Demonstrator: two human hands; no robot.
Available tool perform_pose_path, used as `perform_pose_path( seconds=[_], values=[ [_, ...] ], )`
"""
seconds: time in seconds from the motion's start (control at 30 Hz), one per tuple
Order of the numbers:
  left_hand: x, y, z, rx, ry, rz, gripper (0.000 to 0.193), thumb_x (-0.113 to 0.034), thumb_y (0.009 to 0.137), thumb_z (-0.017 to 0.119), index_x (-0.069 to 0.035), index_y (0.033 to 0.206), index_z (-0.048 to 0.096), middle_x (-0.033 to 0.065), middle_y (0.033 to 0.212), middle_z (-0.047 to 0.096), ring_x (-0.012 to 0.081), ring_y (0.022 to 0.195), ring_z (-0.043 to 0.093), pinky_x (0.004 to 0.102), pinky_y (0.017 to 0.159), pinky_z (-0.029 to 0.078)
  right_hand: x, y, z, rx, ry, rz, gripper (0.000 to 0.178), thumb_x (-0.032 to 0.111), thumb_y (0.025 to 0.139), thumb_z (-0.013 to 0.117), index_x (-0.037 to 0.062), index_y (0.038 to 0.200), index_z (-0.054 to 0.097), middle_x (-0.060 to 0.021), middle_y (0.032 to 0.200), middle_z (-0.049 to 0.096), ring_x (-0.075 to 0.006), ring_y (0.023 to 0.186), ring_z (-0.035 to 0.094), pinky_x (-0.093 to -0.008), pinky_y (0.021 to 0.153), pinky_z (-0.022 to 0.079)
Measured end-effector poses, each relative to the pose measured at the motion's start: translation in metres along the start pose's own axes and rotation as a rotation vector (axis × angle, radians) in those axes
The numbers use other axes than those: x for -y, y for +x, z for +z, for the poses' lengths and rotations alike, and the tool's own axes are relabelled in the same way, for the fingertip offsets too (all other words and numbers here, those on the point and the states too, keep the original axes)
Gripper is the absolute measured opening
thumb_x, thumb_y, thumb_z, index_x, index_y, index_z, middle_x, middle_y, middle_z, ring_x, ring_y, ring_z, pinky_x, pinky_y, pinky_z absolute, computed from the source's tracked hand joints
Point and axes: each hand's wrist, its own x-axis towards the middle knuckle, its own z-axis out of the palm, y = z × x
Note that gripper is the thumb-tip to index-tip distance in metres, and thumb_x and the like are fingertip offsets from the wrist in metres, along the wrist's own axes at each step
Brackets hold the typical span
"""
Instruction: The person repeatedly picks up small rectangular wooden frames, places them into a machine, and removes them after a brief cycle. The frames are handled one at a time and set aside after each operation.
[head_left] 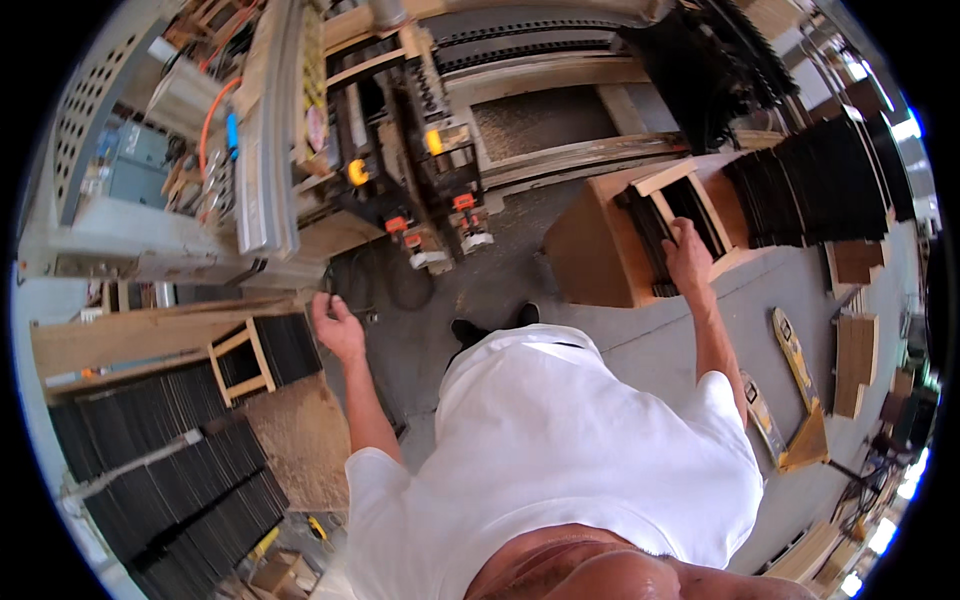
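My right hand (690,260) is closed on the near rail of a small rectangular wooden frame (662,182), pale on its face and dark along its sides. The frame rests on a brown box-like stand (590,250), beside dark pieces at the stand's edge. My left hand (340,328) hangs out to the left with nothing in it, its fingers loosely apart. Closest to that hand is a row of black-edged frames, topped by another pale wooden frame (262,355).
Ahead stands a machine with clamp arms (430,220) carrying orange and yellow parts. Stacks of black-edged pieces (190,480) fill the lower left, with more black stacks (800,185) at the far right. A yellow pallet jack (805,440) lies on the floor to my right.
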Motion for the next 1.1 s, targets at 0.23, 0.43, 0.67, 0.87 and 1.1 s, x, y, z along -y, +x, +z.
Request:
perform_pose_path(
  seconds=[0.23, 0.43, 0.67, 0.87, 1.1],
  values=[
    [-0.092, -0.003, 0.107, 0.38, -0.33, -0.03, 0.032, -0.019, 0.097, 0.059, 0.004, 0.119, 0.06, 0.0145, 0.108, 0.068, 0.019, 0.098, 0.065, 0.0308, 0.088, 0.051, -0.03, -0.003, 0.007, -0.069, 0.206, -0.005, 0.034, 0.019, 0.079, 0.072, 0.0103, 0.109, 0.06, -0.015, 0.098, 0.066, -0.038, 0.097, 0.061, -0.0457, 0.081, 0.05],
    [-0.106, 0.07, 0.167, 0.466, -0.677, -0.267, 0.037, -0.021, 0.098, 0.056, 0.002, 0.128, 0.055, 0.0146, 0.12, 0.064, 0.023, 0.108, 0.062, 0.0345, 0.095, 0.048, -0.03, 0.001, 0.001, -0.217, 0.266, -0.047, 0.022, 0.011, 0.08, 0.065, 0.0099, 0.101, 0.063, -0.0139, 0.094, 0.067, -0.0348, 0.097, 0.06, -0.0456, 0.084, 0.048],
    [-0.059, 0.213, 0.229, 0.686, -1.213, -0.316, 0.041, -0.023, 0.1, 0.039, -0.005, 0.136, 0.045, 0.0156, 0.138, 0.051, 0.028, 0.12, 0.054, 0.0411, 0.099, 0.047, 0.007, 0.021, -0.025, -0.383, 0.335, -0.153, 0.029, 0.007, 0.077, 0.071, 0.0088, 0.105, 0.064, -0.013, 0.097, 0.065, -0.0353, 0.095, 0.059, -0.0441, 0.084, 0.047],
    [-0.168, 0.26, 0.3, 0.489, -1.132, -0.741, 0.08, -0.055, 0.092, 0.057, -0.004, 0.149, 0.03, 0.0208, 0.15, 0.035, 0.0364, 0.137, 0.036, 0.0469, 0.112, 0.031, 0.062, 0.009, -0.058, -0.379, 0.393, -0.085, 0.023, 0.002, 0.081, 0.068, 0.0066, 0.103, 0.065, -0.011, 0.089, 0.064, -0.0277, 0.077, 0.061, -0.0356, 0.069, 0.049],
    [-0.18, 0.324, 0.339, 0.316, -1.435, -0.874, 0.078, -0.047, 0.092, 0.061, -0.003, 0.148, 0.028, 0.021, 0.148, 0.031, 0.0366, 0.139, 0.031, 0.0496, 0.113, 0.031, 0.115, 0.041, -0.053, -0.266, 0.452, -0.091, 0.028, 0.0, 0.077, 0.072, 0.0079, 0.103, 0.065, -0.0095, 0.087, 0.062, -0.0243, 0.078, 0.061, -0.0331, 0.066, 0.05]
  ],
)
